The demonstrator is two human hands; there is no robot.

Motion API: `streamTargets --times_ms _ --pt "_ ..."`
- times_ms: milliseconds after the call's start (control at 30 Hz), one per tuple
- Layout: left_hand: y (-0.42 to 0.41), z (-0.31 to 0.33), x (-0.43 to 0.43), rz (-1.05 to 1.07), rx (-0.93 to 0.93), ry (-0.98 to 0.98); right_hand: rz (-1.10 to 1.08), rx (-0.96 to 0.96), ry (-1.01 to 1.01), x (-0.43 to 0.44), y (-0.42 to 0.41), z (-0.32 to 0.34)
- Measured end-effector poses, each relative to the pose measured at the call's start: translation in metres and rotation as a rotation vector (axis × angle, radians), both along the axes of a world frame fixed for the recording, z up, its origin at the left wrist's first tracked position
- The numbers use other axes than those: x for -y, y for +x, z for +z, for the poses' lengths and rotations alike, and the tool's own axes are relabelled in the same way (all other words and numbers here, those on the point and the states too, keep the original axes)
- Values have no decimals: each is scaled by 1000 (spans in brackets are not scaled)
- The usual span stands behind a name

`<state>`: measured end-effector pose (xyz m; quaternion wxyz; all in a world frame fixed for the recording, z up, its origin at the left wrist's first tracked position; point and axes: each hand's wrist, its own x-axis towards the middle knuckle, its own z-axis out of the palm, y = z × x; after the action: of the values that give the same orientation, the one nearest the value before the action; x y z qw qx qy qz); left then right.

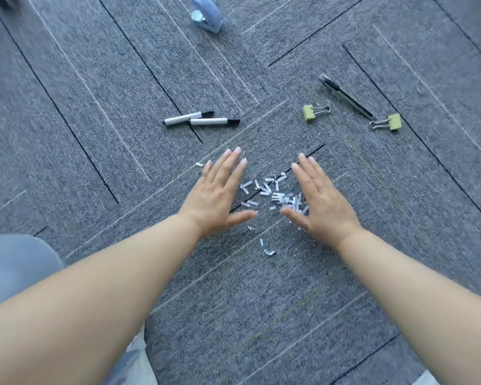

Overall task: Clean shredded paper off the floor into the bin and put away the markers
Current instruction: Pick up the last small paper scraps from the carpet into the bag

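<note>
Shredded paper (275, 195) on grey carpet (122, 107), flanked by flat hands.
Left hand (220, 195) and right hand (320, 201), fingers straight and together; scraps (feather-light, scattering easily) need scooping from both sides.

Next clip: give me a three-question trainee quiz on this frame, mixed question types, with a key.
1. True or false: the left hand grips one of the markers.
2. How many binder clips lie on the carpet?
3. Most of the shredded paper lies: A) between the left hand and the right hand; B) touching the markers; C) beyond the binder clips.
Key: 1 false; 2 two; 3 A.
</note>
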<state>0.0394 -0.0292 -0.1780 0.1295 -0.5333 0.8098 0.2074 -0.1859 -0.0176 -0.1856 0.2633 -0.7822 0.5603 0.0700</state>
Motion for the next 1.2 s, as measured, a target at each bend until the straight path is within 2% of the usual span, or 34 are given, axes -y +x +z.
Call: streamTargets --times_ms 133,233,333,433,567,667,733,833,1033,1100,1200 --pt "31 -5 -10 204 181 75 -12 -187 -9 -25 -26 -9" --pt "36 -9 -10 207 181 119 -62 -258 7 -26 -14 -11" --pt "23 -9 -10 52 92 104 -79 -189 8 -19 14 -12" --pt "12 -10 -16 -98 37 99 29 -100 4 -22 31 -13" --pt "14 -15 -28 -201 -65 49 77 45 -43 -26 18 -5" --pt "16 -11 -17 -151 42 -19 86 -48 -101 -24 -7 -6" --pt "14 -8 -2 -102 142 18 135 -150 -46 -22 -20 -9" --pt "6 -9 16 -156 150 91 209 -271 -24 -25 -16 -15" --pt "1 -12 1 -396 60 32 237 -179 -56 0 15 -17" --pt "-2 -16 -12 -371 46 -33 281 -166 -99 11 17 -14" --pt "-10 -24 -25 -219 18 -77 286 -74 -242 22 12 -16"
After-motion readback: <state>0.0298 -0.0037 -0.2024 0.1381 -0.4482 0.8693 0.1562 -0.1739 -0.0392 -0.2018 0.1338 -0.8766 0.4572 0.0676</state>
